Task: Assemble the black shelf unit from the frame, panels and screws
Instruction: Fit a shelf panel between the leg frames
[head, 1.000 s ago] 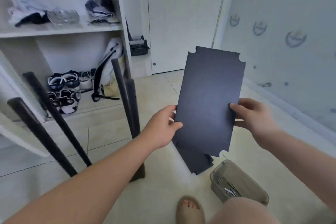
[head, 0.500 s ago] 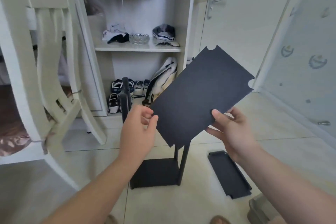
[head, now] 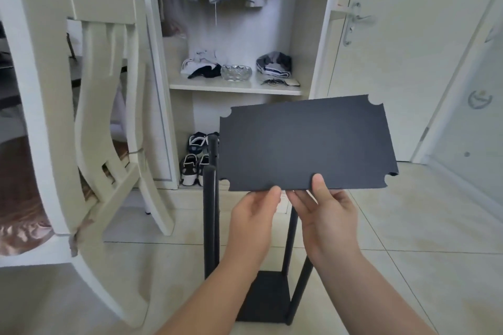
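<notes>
Tiled floor (head: 408, 266): left hand (head: 253, 215) and right hand (head: 326, 215), side by side, pinch the near edge of a panel (head: 304, 144) above the frame (head: 268, 296); next, its notches (head: 377, 100) likely must meet the posts (head: 209, 226).

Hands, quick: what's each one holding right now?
Left hand: pinching the near edge of the black panel.
Right hand: pinching the same edge, thumb on top.
</notes>
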`<move>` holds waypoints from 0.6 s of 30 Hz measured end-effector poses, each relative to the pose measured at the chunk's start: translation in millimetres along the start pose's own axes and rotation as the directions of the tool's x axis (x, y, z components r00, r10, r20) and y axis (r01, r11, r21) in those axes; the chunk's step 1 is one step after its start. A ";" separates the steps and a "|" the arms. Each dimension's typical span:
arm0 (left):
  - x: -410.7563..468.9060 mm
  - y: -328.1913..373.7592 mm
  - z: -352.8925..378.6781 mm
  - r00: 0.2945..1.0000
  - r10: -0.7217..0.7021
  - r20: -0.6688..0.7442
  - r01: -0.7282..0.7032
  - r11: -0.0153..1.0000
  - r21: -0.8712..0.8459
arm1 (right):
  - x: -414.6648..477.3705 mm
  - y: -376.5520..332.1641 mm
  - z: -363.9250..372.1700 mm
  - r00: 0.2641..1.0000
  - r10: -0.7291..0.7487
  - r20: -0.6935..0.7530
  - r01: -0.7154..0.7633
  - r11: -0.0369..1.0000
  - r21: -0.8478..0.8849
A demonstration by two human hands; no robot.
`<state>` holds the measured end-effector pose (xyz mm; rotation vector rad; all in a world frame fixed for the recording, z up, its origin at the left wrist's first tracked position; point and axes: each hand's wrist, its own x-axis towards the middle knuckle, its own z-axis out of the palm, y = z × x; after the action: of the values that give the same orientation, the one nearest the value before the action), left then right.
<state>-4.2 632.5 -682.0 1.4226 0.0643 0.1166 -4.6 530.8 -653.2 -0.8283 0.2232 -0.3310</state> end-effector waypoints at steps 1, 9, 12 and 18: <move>9.2 2.7 4.8 0.999 0.000 -0.041 -0.001 0.999 -0.040 | 7.2 1.9 2.5 1.000 0.007 0.000 -0.007 1.000 0.019; 73.5 17.1 16.3 0.986 -0.070 -0.149 0.025 0.958 -0.286 | 54.3 17.1 27.8 0.987 0.085 0.135 -0.098 0.991 0.092; 85.7 16.8 10.7 0.977 -0.110 -0.183 0.043 0.941 -0.337 | 68.3 20.3 29.5 0.977 0.169 0.126 -0.168 0.986 -0.024; 97.4 10.7 1.0 0.951 -0.185 -0.247 0.086 0.927 -0.366 | 84.7 20.5 22.1 0.961 0.276 0.007 -0.271 0.945 -0.183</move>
<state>92.1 644.6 -668.8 1.0313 0.3586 0.2013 85.0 527.3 -659.6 -0.9681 0.3381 -0.0356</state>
